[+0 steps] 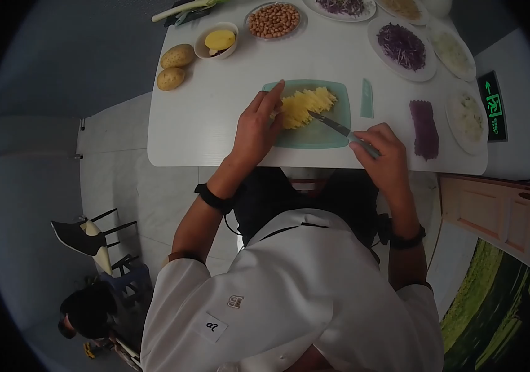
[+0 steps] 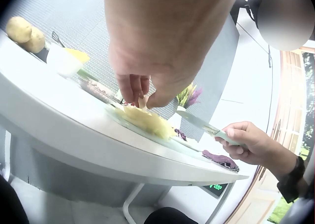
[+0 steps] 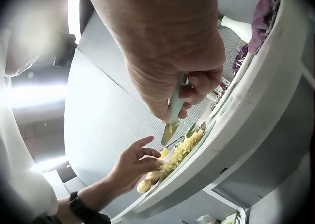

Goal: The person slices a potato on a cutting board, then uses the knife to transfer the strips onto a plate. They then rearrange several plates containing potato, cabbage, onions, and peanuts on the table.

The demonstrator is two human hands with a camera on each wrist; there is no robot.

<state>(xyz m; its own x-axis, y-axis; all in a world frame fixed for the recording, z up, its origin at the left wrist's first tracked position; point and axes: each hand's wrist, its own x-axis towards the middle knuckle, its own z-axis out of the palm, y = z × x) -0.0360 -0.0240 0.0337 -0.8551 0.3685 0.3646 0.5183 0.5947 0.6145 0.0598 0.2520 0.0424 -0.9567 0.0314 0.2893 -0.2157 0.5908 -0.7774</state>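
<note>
My right hand [image 1: 384, 155] grips a knife [image 1: 333, 125] by its pale green handle, the blade angled over yellow potato shreds [image 1: 307, 106]. The shreds are heaped on a light green cutting board [image 1: 314, 141]. At the left end of the heap is my left hand [image 1: 256, 127], its fingers loosely extended and the fingertips right beside the shreds. Seen from the left wrist, the knife blade [image 2: 194, 119] is raised above the board, and the left fingers [image 2: 133, 88] point down at the heap. The right wrist view shows the right fingers wrapped round the handle [image 3: 175, 103].
Two whole potatoes [image 1: 177, 56], a bowl [image 1: 199, 44] with a peeled potato and a plate of peanuts [image 1: 273, 21] stand back left. Right of the board lie a green blade cover [image 1: 367, 99] and a purple cloth [image 1: 424, 130]. Several plates of shredded vegetables [image 1: 403, 48] line the right side.
</note>
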